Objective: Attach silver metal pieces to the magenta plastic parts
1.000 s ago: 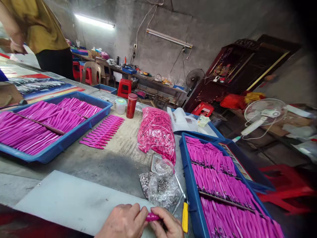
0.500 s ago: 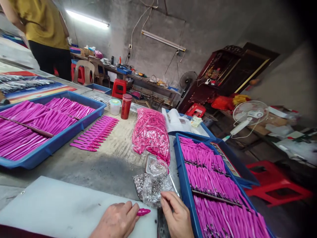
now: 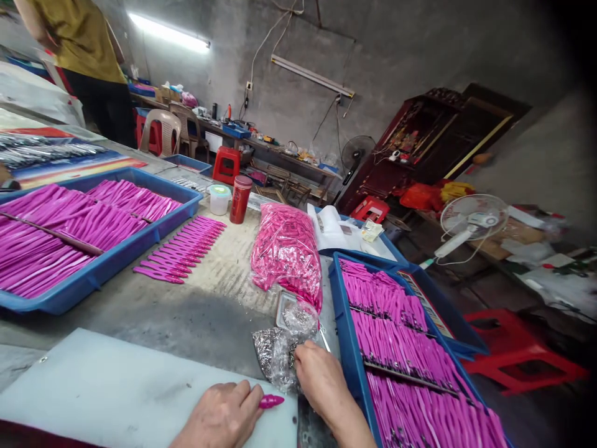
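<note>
My left hand [image 3: 222,415] rests on a white board [image 3: 112,392] at the bottom edge, fingers closed round a small pink plastic piece [image 3: 271,401] whose tip pokes out to the right. My right hand [image 3: 317,378] reaches into a clear plastic bag of small metal parts [image 3: 275,354] just beyond the board; its fingertips are bent down into the bag and hidden. Right of that hand stands a blue tray [image 3: 346,336] packed with rows of pink pieces.
A bulging bag of pink parts [image 3: 288,249] lies mid-table. A second blue tray [image 3: 119,255] of pink pieces sits at left, with a loose row of pink pieces [image 3: 181,249] beside it. A red cup [image 3: 240,199] stands behind. A person in a mustard shirt [image 3: 81,37] stands far left.
My right hand has let go of the pink piece and moved up and right into the bag of metal parts. My left hand keeps the pink piece on the board.
</note>
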### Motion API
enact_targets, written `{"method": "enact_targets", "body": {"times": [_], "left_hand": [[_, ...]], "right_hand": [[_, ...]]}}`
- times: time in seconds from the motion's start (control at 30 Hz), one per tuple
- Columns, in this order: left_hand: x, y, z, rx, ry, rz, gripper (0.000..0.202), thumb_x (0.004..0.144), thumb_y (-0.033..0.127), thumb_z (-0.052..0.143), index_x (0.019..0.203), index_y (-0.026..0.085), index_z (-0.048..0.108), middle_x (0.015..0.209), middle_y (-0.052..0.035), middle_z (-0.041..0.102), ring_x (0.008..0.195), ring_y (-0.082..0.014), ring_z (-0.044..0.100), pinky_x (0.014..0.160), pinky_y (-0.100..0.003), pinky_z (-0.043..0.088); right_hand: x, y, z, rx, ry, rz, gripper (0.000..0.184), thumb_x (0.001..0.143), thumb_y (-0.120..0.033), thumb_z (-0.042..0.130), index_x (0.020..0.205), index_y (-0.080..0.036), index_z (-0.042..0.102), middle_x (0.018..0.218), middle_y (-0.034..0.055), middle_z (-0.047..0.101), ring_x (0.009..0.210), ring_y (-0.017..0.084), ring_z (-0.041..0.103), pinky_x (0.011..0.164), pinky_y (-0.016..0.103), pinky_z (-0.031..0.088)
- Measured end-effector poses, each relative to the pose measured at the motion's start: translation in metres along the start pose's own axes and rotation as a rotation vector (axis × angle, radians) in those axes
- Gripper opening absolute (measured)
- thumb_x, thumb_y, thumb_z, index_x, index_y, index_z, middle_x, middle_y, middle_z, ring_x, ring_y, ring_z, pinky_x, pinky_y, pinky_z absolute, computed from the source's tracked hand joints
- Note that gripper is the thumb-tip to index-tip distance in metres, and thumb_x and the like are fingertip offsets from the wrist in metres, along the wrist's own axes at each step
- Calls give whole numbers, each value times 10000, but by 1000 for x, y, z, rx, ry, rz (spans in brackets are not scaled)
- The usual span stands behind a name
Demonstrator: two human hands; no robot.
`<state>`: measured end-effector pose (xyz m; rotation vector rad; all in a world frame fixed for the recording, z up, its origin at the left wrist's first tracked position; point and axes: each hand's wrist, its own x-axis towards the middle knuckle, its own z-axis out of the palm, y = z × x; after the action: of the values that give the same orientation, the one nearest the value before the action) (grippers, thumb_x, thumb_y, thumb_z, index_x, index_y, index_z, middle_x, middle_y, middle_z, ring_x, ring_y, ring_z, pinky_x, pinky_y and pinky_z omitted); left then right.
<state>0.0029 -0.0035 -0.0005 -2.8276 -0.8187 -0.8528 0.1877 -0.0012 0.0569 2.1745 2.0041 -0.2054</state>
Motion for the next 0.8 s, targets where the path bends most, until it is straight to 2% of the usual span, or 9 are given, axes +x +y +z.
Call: {"method": "enact_targets", "body": {"times": [0.17,0.3,0.5,0.67,0.8], "left_hand": [[2,2,-2,0,9,-19,250,901,137,248,756,215,436,560,33,526,417,-145,539,395,-261,400],[1,2,-2,-4,-13,-25,218,886,131,272,766,215,433,581,30,535,431,-147,542,407,-261,404],[-2,2,2,-22,-12,-46,150,860,134,350,767,220,430,578,42,527,432,-147,540,422,-261,398],[-5,3,3,-34,-67,-59,109,832,132,406,773,220,430,607,38,539,461,-154,550,447,-269,403],[-6,4,3,-38,-93,-61,99,805,136,470,776,221,430,619,41,545,476,-153,554,460,-269,406]], "right_hand": [[8,-2,2,-42,-43,-35,281,753,-66,427,761,-154,693,815,113,696,744,256,675,569,292,429],[12,-3,5,-59,-50,-45,301,726,-41,413,780,-138,693,813,125,698,757,260,674,586,298,438],[9,-3,6,-73,-32,-56,296,726,-37,410,817,-142,671,828,109,685,763,244,669,606,292,436],[5,0,3,-84,-19,-74,290,797,-61,384,804,-153,659,820,95,678,759,218,667,593,271,421],[7,2,3,-94,-26,-100,281,786,-66,403,766,-157,668,804,96,686,745,227,672,568,271,411]]}}
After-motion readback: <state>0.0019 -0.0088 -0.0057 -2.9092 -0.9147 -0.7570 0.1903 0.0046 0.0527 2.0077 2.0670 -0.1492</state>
